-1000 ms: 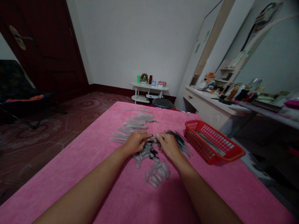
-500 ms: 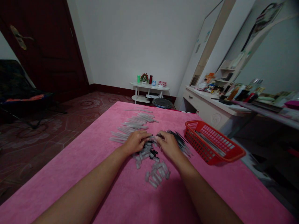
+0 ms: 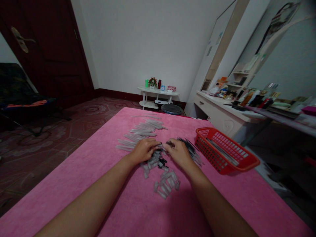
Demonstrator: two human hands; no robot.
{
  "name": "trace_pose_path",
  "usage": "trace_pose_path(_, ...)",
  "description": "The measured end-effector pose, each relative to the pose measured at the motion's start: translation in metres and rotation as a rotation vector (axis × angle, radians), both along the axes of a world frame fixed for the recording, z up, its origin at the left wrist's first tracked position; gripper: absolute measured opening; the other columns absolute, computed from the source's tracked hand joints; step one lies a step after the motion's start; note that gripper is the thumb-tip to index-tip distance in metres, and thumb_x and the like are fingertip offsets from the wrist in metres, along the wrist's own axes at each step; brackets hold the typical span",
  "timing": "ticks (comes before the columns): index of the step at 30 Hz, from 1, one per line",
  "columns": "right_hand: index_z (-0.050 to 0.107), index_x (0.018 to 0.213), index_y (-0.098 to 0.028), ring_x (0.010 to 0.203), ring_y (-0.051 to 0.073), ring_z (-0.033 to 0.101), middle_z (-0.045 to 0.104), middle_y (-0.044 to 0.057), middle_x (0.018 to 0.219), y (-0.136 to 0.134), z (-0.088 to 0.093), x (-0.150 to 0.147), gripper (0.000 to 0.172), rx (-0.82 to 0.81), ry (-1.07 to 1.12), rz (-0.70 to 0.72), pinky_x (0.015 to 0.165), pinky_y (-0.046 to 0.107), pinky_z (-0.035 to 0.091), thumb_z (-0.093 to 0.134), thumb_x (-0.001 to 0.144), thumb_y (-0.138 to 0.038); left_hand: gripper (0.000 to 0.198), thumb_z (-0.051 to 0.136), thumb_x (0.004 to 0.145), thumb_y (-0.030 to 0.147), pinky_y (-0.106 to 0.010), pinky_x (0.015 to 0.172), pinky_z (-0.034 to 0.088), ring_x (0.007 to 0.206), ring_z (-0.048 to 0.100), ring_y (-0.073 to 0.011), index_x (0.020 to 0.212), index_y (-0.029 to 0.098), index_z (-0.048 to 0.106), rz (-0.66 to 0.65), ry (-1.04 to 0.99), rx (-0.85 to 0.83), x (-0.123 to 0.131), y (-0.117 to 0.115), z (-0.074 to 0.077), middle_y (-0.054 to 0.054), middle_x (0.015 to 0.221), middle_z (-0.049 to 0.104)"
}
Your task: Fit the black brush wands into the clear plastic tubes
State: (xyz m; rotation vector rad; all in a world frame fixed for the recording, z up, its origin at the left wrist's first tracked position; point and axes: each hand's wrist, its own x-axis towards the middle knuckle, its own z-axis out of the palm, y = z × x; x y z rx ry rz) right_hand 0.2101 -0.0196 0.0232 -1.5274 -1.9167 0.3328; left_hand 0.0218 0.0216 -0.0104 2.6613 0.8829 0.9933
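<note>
My left hand [image 3: 144, 150] and my right hand [image 3: 175, 151] meet almost fingertip to fingertip over the pink cloth [image 3: 98, 184]. The fingers of both are closed on small parts too tiny and blurred to make out. Beneath them lies a heap of clear and black short pieces [image 3: 153, 161]. Nearer to me is a second group of clear caps [image 3: 166, 184]. Long clear tubes [image 3: 144, 129] are spread beyond my left hand. Thin dark-tipped rods [image 3: 191, 149] lie just right of my right hand.
A red basket [image 3: 225, 168] holding some long rods stands at the right of the table. Behind the table are a round dark stool [image 3: 171, 109] and a small white stand [image 3: 158, 92]. A cluttered dresser [image 3: 222, 112] is at the right.
My fingertips have shifted very slightly, with a small dark end now showing between them. The piles and the basket have not moved.
</note>
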Motion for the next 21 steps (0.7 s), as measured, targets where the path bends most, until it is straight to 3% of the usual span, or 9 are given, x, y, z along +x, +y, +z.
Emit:
trace_pose_path(8, 0.053, 0.053, -0.017, 0.040, 0.011, 0.047, 0.052, 0.000, 0.042, 0.003, -0.008, 0.001, 0.053, -0.177, 0.133, 0.033, 0.044, 0.022, 0.028, 0.035, 0.090, -0.051, 0.027, 0.048, 0.086, 0.018, -0.026, 0.065, 0.041, 0.074, 0.059, -0.0171, 0.105, 0.018, 0.066, -0.001, 0.049, 0.037, 0.000, -0.001, 0.001, -0.006, 0.079, 0.063)
trace_pose_path(13, 0.058, 0.061, -0.016, 0.041, 0.012, 0.051, 0.056, 0.001, 0.047, 0.007, -0.012, 0.006, 0.057, -0.194, 0.206, -0.002, 0.046, 0.022, 0.031, 0.029, 0.091, -0.054, 0.026, 0.050, 0.084, 0.016, -0.028, 0.071, 0.044, 0.080, 0.061, -0.0191, 0.104, 0.018, 0.067, 0.057, -0.068, -0.001, -0.003, 0.002, 0.002, -0.007, 0.084, 0.066)
trace_pose_path(15, 0.060, 0.063, -0.017, 0.048, 0.012, 0.054, 0.060, 0.002, 0.053, 0.007, -0.011, 0.007, 0.047, -0.151, 0.110, -0.055, 0.049, 0.022, 0.032, 0.037, 0.091, -0.046, 0.025, 0.051, 0.084, 0.016, -0.031, 0.078, 0.045, 0.087, 0.062, -0.0202, 0.103, 0.018, 0.066, 0.107, -0.220, -0.027, -0.004, 0.003, 0.004, -0.008, 0.091, 0.068)
trace_pose_path(19, 0.066, 0.072, -0.018, 0.067, 0.015, 0.060, 0.068, 0.004, 0.072, 0.005, -0.012, 0.007, 0.010, -0.137, -0.161, -0.137, 0.057, 0.023, 0.034, 0.063, 0.076, -0.027, 0.017, 0.052, 0.083, 0.018, -0.030, 0.081, 0.047, 0.087, 0.064, -0.0188, 0.093, 0.017, 0.065, 0.155, -0.633, -0.198, -0.001, 0.002, 0.015, -0.006, 0.089, 0.069)
trace_pose_path(21, 0.068, 0.077, -0.020, 0.077, 0.016, 0.062, 0.069, 0.005, 0.082, 0.004, -0.015, 0.007, 0.007, -0.138, -0.245, -0.146, 0.063, 0.023, 0.035, 0.067, 0.071, -0.024, 0.011, 0.054, 0.082, 0.020, -0.030, 0.080, 0.049, 0.084, 0.065, -0.0183, 0.087, 0.016, 0.063, 0.109, -0.828, -0.330, 0.001, 0.002, 0.021, -0.006, 0.087, 0.069)
